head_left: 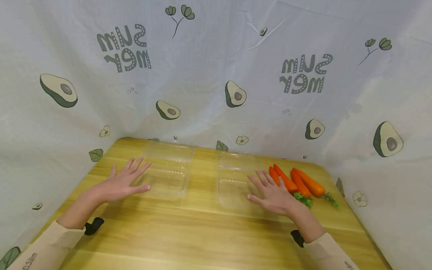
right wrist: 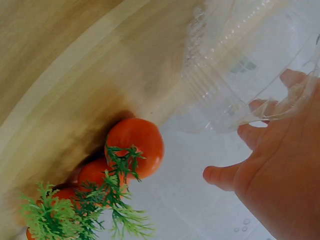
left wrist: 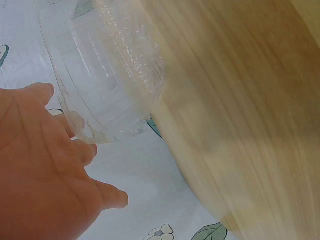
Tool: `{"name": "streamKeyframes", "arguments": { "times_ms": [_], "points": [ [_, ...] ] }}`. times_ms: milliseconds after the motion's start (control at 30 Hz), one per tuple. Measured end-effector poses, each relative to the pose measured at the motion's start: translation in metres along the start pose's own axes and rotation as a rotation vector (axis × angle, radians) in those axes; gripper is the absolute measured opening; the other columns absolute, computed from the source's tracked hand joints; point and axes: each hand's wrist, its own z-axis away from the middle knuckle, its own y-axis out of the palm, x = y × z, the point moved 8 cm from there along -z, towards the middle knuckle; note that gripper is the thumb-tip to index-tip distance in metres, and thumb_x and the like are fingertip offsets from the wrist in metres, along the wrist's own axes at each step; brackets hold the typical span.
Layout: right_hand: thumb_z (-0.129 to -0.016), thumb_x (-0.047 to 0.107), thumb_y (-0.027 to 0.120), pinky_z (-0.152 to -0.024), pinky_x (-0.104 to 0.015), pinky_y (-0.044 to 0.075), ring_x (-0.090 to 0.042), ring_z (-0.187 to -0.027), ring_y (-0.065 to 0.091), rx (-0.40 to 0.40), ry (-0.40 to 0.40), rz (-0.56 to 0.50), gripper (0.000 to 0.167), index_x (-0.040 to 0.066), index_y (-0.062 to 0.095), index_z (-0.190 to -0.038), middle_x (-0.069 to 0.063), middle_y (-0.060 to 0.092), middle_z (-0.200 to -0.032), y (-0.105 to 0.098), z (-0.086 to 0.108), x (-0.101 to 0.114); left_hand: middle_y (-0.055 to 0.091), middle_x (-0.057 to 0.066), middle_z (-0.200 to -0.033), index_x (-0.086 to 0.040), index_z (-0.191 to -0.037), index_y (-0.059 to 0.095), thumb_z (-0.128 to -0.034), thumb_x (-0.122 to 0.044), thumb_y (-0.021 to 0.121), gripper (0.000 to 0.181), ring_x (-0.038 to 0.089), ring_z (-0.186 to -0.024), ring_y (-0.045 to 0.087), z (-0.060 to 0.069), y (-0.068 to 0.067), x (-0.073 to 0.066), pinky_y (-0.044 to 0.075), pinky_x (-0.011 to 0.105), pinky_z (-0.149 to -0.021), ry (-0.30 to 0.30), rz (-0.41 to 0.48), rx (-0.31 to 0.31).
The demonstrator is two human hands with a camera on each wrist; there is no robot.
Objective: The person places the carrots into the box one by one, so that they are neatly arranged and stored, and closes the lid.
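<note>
The carrots (head_left: 300, 184) lie just to the right of the right hand (head_left: 273, 195), which is clearly the nearer one; from the head camera its outer fingers overlap the leftmost of them, though the right wrist view shows a gap. Their long axes slant, tips away from the person and a little leftward, green tops (head_left: 303, 200) toward the near right (four carrots can be counted). The left hand (head_left: 121, 183) is well apart, far to the left of the carrots.

Both hands have their fingers spread and grip nothing. The right box (head_left: 234, 191) sits left of the carrots, its near-side fingers' neighbour; the left box (head_left: 168, 183) is farther left of them, near the left fingertips. Both are clear plastic with lids laid back. Whether the fingers touch either box, I cannot tell.

The table (head_left: 202, 240) is wood-grained, under the carrots and running toward the person from them. Behind and right of the carrots hangs a pale cloth (head_left: 202, 48) printed with avocados, leaves and lettering.
</note>
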Motion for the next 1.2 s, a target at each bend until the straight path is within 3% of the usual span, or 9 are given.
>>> {"name": "streamKeyframes", "arguments": {
  "times_ms": [167,300,500,633,733,900,1200],
  "points": [
    [-0.097,0.062,0.051,-0.108,-0.081,0.009,-0.042,-0.153,0.016,-0.026,-0.011,-0.009,0.077,0.023,0.031,-0.160,-0.014,0.021,-0.167,-0.002,-0.001,0.002,0.002,0.019,-0.169,-0.023,-0.163,0.017,-0.0972,-0.060,0.053,0.084,0.049,-0.153,-0.003,-0.001,-0.001,0.000,-0.008,0.083,-0.104,0.004,-0.024,-0.022],
    [-0.096,0.058,0.058,-0.109,-0.074,0.025,-0.040,-0.146,0.036,-0.083,-0.053,0.030,0.073,0.022,0.040,-0.156,-0.012,0.039,-0.160,-0.006,-0.002,0.004,0.006,0.020,-0.168,-0.022,-0.163,0.020,-0.0974,-0.059,0.054,0.082,0.049,-0.153,0.002,-0.001,-0.001,0.000,0.000,0.082,-0.107,0.004,-0.035,-0.045],
    [-0.095,0.047,0.067,-0.102,-0.059,0.046,-0.037,-0.133,0.054,-0.158,-0.067,-0.020,0.063,0.016,0.053,-0.148,-0.010,0.055,-0.147,-0.015,-0.005,0.003,0.026,0.024,-0.163,-0.011,-0.156,0.037,-0.0984,-0.056,0.056,0.076,0.051,-0.147,0.024,-0.002,-0.007,0.002,0.023,0.074,-0.110,-0.005,-0.023,-0.118],
    [-0.096,0.043,0.067,-0.100,-0.057,0.048,-0.035,-0.131,0.055,-0.160,-0.039,-0.048,0.058,0.016,0.055,-0.146,-0.009,0.059,-0.144,-0.018,-0.006,-0.001,0.042,0.025,-0.154,-0.003,-0.149,0.046,-0.1007,-0.047,0.058,0.066,0.050,-0.140,0.038,-0.003,-0.011,0.007,0.031,0.067,-0.111,-0.023,-0.011,-0.173],
    [-0.096,0.043,0.067,-0.101,-0.057,0.048,-0.035,-0.131,0.055,-0.162,-0.027,-0.066,0.056,0.016,0.056,-0.145,-0.009,0.060,-0.142,-0.020,-0.006,-0.003,0.047,0.026,-0.150,-0.002,-0.146,0.049,-0.1015,-0.044,0.058,0.062,0.050,-0.138,0.041,-0.002,-0.014,0.011,0.033,0.066,-0.110,-0.035,-0.003,-0.205],
    [-0.097,0.043,0.066,-0.102,-0.058,0.047,-0.036,-0.130,0.056,-0.163,-0.025,-0.101,0.056,0.014,0.057,-0.144,-0.010,0.060,-0.142,-0.022,-0.006,-0.004,0.046,0.027,-0.149,-0.003,-0.147,0.048,-0.1014,-0.050,0.055,0.066,0.051,-0.136,0.041,0.000,-0.016,0.018,0.035,0.069,-0.106,-0.056,0.009,-0.218],
    [-0.097,0.034,0.068,-0.102,-0.059,0.046,-0.038,-0.129,0.056,-0.201,-0.016,-0.118,0.054,0.013,0.056,-0.144,-0.014,0.060,-0.140,-0.030,-0.005,-0.010,0.044,0.028,-0.148,-0.003,-0.149,0.044,-0.1014,-0.044,0.058,0.065,0.052,-0.134,0.042,0.001,-0.017,0.024,0.037,0.070,-0.104,-0.059,0.006,-0.199]
  ]
}}
